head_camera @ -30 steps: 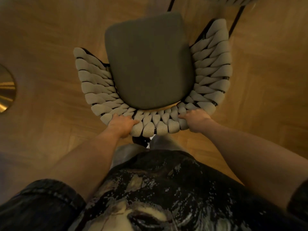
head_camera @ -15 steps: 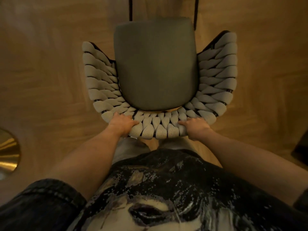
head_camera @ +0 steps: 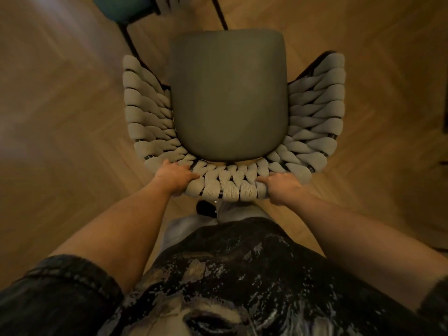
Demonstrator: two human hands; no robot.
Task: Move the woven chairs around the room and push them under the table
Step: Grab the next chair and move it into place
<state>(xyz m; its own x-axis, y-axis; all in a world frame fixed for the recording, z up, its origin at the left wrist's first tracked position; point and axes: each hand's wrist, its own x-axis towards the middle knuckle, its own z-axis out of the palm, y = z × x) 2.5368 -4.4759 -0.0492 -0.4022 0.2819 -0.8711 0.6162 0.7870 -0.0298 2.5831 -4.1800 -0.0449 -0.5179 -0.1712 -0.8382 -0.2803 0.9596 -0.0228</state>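
I look straight down on a woven chair (head_camera: 228, 98) with a dark grey seat cushion and a curved back of thick pale woven cord. My left hand (head_camera: 175, 177) grips the left part of the back's top rim. My right hand (head_camera: 282, 186) grips the rim on the right. Both sets of fingers curl over the cord. The chair's thin black legs (head_camera: 219, 12) show beyond the seat's far edge. No table is in view.
Wooden herringbone floor (head_camera: 60, 117) surrounds the chair. A second chair with a teal seat (head_camera: 126, 7) and black legs stands at the top left, close to the held chair. A dark object (head_camera: 444, 110) sits at the right edge. My dark shoe (head_camera: 205, 207) is beneath the chair back.
The view has swung as I carry the chair: the brass round object on the left is gone, and a teal-seated chair has come into view at the top left. My grip is unchanged.
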